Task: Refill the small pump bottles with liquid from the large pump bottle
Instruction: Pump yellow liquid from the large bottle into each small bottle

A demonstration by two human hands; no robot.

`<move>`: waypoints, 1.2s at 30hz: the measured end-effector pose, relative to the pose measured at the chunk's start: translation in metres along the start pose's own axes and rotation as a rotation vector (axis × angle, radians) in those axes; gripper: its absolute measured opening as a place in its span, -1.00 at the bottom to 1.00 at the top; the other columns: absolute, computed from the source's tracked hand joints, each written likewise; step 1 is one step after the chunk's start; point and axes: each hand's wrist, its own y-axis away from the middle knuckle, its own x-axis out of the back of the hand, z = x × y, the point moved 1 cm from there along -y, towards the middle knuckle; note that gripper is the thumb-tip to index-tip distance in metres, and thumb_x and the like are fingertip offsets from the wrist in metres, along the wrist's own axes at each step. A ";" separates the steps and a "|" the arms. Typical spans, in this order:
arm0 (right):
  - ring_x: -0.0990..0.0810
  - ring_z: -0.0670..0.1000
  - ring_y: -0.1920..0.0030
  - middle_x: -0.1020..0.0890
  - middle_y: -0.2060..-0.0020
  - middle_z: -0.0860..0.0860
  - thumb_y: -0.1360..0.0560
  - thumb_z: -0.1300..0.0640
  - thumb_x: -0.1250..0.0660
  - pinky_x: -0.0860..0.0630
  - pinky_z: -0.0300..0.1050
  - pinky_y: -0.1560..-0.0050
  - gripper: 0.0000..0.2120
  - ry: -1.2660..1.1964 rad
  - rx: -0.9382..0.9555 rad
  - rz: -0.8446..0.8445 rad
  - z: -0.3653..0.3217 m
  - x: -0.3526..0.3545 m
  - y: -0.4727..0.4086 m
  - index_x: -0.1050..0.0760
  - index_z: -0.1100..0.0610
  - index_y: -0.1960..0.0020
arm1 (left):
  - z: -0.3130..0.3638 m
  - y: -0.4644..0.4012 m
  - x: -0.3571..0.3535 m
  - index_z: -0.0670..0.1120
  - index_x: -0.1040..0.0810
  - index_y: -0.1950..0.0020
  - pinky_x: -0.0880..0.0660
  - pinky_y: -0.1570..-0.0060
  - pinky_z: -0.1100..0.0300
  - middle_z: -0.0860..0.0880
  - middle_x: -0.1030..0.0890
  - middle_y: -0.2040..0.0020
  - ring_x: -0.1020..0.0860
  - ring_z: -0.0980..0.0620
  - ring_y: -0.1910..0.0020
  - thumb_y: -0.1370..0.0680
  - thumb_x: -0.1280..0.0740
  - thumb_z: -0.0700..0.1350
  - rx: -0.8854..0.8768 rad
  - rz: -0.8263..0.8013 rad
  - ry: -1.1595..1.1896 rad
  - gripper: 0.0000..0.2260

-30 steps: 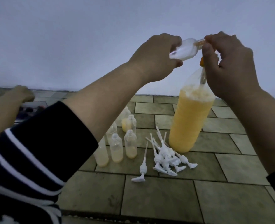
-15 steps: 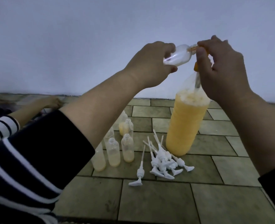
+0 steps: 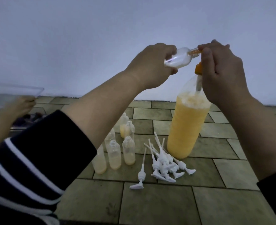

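Note:
A tall clear bottle (image 3: 185, 127) full of orange-yellow liquid stands on the tiled floor at the right. My right hand (image 3: 221, 73) grips the orange pump head (image 3: 198, 69) on its top. My left hand (image 3: 152, 65) holds a small clear bottle (image 3: 67, 60) tilted on its side, its mouth against the pump's orange spout (image 3: 244, 51). A little pale liquid lies in that small bottle. Several small open bottles (image 3: 114, 153), partly filled with yellow liquid, stand on the floor below my left arm.
A heap of white pump tops (image 3: 165, 166) with long tubes lies in front of the tall bottle, one (image 3: 139, 176) apart at the left. At the far left another person's hand (image 3: 20, 104) holds a clear plastic lid (image 3: 15, 93). A white wall rises behind.
Both hands and the small bottle have stayed at the pump spout. The view dropped a little. At the far left the other person's hand has lifted a clear lid into view.

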 end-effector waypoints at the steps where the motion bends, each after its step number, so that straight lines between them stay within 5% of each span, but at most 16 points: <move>1: -0.49 0.13 -0.14 -0.58 -0.01 0.13 -0.64 0.06 0.04 -0.28 0.09 -0.35 -0.61 -0.001 0.000 -0.014 -0.001 0.003 -0.003 -0.50 0.21 -0.16 | 0.001 -0.001 0.003 -0.01 -0.47 -0.24 -0.37 0.00 0.22 0.04 -0.49 -0.15 -0.41 0.05 -0.02 -0.52 -0.34 0.00 -0.005 0.007 0.000 -0.70; 4: -0.51 0.08 -0.01 -0.59 0.10 0.15 -0.65 0.02 0.04 -0.31 0.05 -0.33 -0.58 -0.036 -0.012 0.014 -0.002 0.008 -0.007 -0.51 0.24 -0.11 | 0.005 -0.002 0.005 -0.02 -0.45 -0.25 -0.36 0.01 0.21 0.03 -0.50 -0.15 -0.41 0.05 0.00 -0.53 -0.32 0.00 -0.018 0.032 0.004 -0.69; 8: -0.41 0.06 -0.32 -0.56 -0.18 0.09 -0.64 0.13 0.00 -0.27 0.08 -0.38 -0.64 -0.032 -0.004 0.127 0.005 -0.003 0.008 -0.48 0.22 -0.25 | 0.005 0.002 -0.010 -0.04 -0.44 -0.23 -0.33 0.08 0.22 0.03 -0.50 -0.12 -0.41 0.04 0.03 -0.55 -0.31 -0.02 -0.031 0.037 0.037 -0.72; 11: -0.40 0.12 -0.34 -0.54 -0.21 0.09 -0.62 0.14 -0.01 -0.29 0.13 -0.35 -0.65 -0.055 -0.007 0.105 0.008 -0.009 0.013 -0.46 0.22 -0.27 | 0.003 0.005 -0.012 -0.04 -0.44 -0.24 -0.34 0.06 0.21 0.01 -0.50 -0.13 -0.42 0.03 0.02 -0.55 -0.30 -0.02 -0.019 -0.009 0.032 -0.71; 19: -0.43 0.20 -0.28 -0.49 0.07 -0.06 -0.65 0.00 0.02 -0.26 0.10 -0.34 -0.62 -0.003 0.003 -0.020 -0.002 0.008 -0.008 -0.51 0.17 -0.13 | 0.007 0.001 0.004 -0.02 -0.44 -0.26 -0.37 0.04 0.20 0.03 -0.50 -0.15 -0.43 0.03 -0.02 -0.55 -0.30 0.00 -0.009 0.021 0.013 -0.70; 25: -0.34 0.10 -0.40 -0.56 -0.18 0.07 -0.62 0.08 -0.04 -0.24 0.10 -0.40 -0.66 -0.029 -0.024 0.074 0.007 -0.007 0.008 -0.48 0.20 -0.23 | 0.005 0.006 -0.011 -0.05 -0.44 -0.24 -0.37 0.04 0.18 0.01 -0.49 -0.12 -0.44 0.01 0.00 -0.55 -0.30 -0.01 -0.010 -0.004 0.011 -0.71; 31: -0.17 0.05 -0.49 -0.49 -0.29 0.05 -0.64 -0.04 0.00 0.10 -0.27 -0.40 -0.58 0.066 -0.009 -0.086 0.003 0.000 -0.002 -0.43 0.16 -0.30 | 0.006 0.005 0.005 -0.04 -0.46 -0.23 -0.45 -0.06 0.08 0.01 -0.49 -0.15 -0.47 -0.01 -0.04 -0.53 -0.32 0.01 0.025 -0.038 0.019 -0.71; 36: -0.16 0.08 -0.49 -0.48 -0.30 0.07 -0.64 -0.01 0.02 0.09 -0.28 -0.40 -0.60 0.102 0.029 -0.015 0.003 0.003 -0.002 -0.43 0.18 -0.29 | 0.008 0.002 0.003 -0.01 -0.42 -0.29 -0.39 -0.01 0.18 0.04 -0.48 -0.17 -0.43 0.03 -0.04 -0.55 -0.30 0.00 0.007 -0.014 0.026 -0.68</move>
